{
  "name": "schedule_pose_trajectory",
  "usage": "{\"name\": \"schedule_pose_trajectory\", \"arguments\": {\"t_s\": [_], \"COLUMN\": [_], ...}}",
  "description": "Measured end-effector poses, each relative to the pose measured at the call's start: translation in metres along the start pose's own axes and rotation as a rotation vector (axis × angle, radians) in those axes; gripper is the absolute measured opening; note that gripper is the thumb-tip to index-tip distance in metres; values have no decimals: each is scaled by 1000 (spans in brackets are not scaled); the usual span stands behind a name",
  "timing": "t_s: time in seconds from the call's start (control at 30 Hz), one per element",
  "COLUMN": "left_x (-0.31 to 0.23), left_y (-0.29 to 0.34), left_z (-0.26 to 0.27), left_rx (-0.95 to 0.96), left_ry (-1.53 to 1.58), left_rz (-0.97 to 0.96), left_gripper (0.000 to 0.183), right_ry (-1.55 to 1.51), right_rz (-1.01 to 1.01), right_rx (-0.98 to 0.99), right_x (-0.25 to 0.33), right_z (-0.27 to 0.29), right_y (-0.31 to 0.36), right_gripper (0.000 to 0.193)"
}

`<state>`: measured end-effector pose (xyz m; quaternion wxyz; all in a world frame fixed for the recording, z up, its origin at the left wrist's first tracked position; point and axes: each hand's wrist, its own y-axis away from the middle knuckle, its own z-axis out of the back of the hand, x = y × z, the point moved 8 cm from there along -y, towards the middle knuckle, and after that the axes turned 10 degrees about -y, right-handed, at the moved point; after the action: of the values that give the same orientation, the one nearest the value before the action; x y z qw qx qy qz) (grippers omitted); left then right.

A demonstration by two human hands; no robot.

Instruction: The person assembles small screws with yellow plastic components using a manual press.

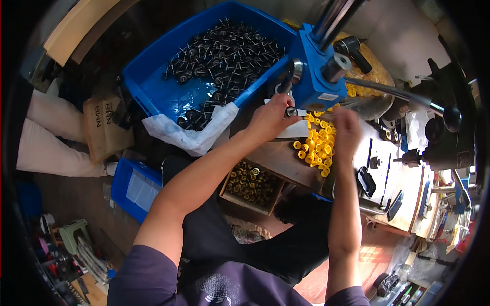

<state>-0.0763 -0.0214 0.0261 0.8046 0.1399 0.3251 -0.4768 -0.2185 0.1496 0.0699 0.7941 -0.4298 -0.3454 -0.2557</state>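
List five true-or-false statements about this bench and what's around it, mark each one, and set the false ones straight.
1. The yellow plastic caps lie in a loose pile on the bench. True.
2. The large blue bin is full of yellow caps. False: it holds a heap of black parts with thin metal stems.
3. The left hand holds a small round dark part near the blue press. True.
4. The right hand grips the metal lever. False: it is apart from the lever, motion-blurred beside the yellow caps.
5. The open brown box holds many small yellowish parts. True.
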Motion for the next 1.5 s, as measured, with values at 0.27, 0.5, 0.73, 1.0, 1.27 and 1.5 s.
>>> {"name": "schedule_pose_trajectory", "arguments": {"t_s": [0.27, 0.5, 0.73, 1.0, 1.27, 1.5], "left_x": [13, 17, 22, 24, 15, 24], "left_y": [0, 2, 4, 3, -6, -5], "left_z": [-6, -7, -9, -13, 3, 0], "left_rx": [-126, -110, -127, -183, -233, -158], "left_ry": [-48, -92, -99, -38, 132, 244], "left_rz": [-103, 42, 32, 15, -76, 175], "left_gripper": [44, 47, 49, 44, 37, 41], "right_ry": [-1087, -652, -464, -448, -677, -201], "right_rz": [140, 275, -265, -376, 236, -286], "right_rx": [15, -422, -507, -359, -230, -26], "right_x": [164, 83, -8, -20, 153, -1], "right_z": [134, 142, 48, 30, 138, 35], "right_y": [-113, 39, 139, 146, -35, -44], "right_gripper": [44, 43, 48, 49, 41, 23]}}
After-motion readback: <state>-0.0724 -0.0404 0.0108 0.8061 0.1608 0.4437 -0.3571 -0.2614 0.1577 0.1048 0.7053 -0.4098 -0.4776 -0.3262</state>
